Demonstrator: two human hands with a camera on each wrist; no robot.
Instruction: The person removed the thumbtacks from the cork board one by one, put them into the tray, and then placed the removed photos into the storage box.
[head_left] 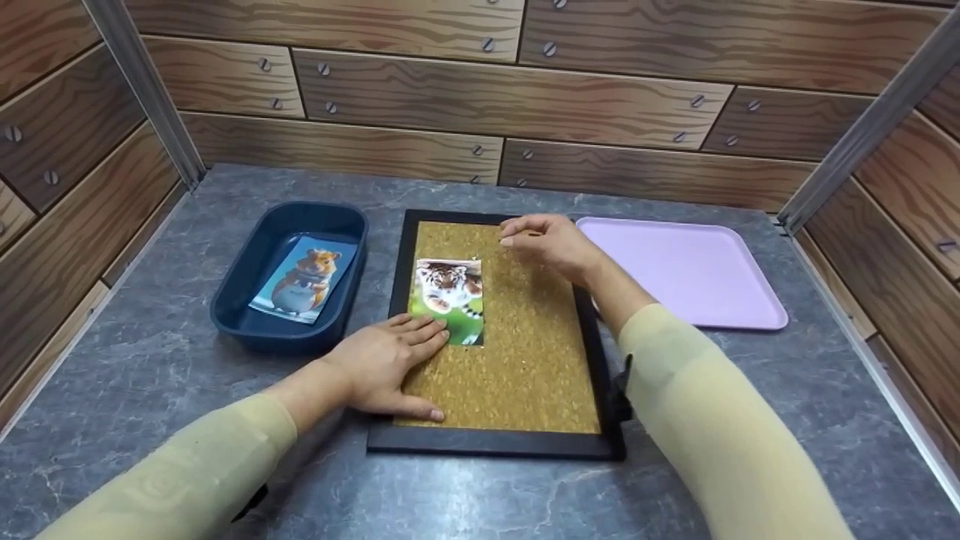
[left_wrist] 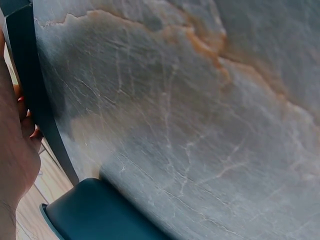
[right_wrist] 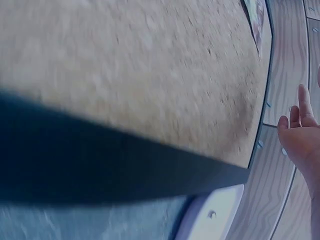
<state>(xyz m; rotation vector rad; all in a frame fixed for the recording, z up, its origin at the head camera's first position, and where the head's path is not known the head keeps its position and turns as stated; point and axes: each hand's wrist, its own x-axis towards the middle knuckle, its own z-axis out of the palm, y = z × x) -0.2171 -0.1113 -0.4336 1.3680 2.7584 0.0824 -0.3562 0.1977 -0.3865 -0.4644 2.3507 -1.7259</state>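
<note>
Green and white showed most in the tiger picture (head_left: 454,292), which lay upright to the person's view just beyond the left hand (head_left: 379,367), its lower left edge under those fingers. They were stretched nearly straight and lay flat, with the thumb spread wide toward the near end of the cork board (head_left: 525,360). To the right of the picture, the right hand (head_left: 551,244) hung over the far part of the board, its fingers loosely bent and raised off the cork. A black frame (head_left: 495,442) edged the board. Left of the left fingers and a little farther off stood a dark blue bin (head_left: 225,319) with a hamster picture (head_left: 306,281) inside; right of the right fingers lay a lilac tray (head_left: 682,277). Under everything spread the grey marbled tabletop (head_left: 465,502), and past the right fingers rose plank-patterned walls (head_left: 585,105).
</note>
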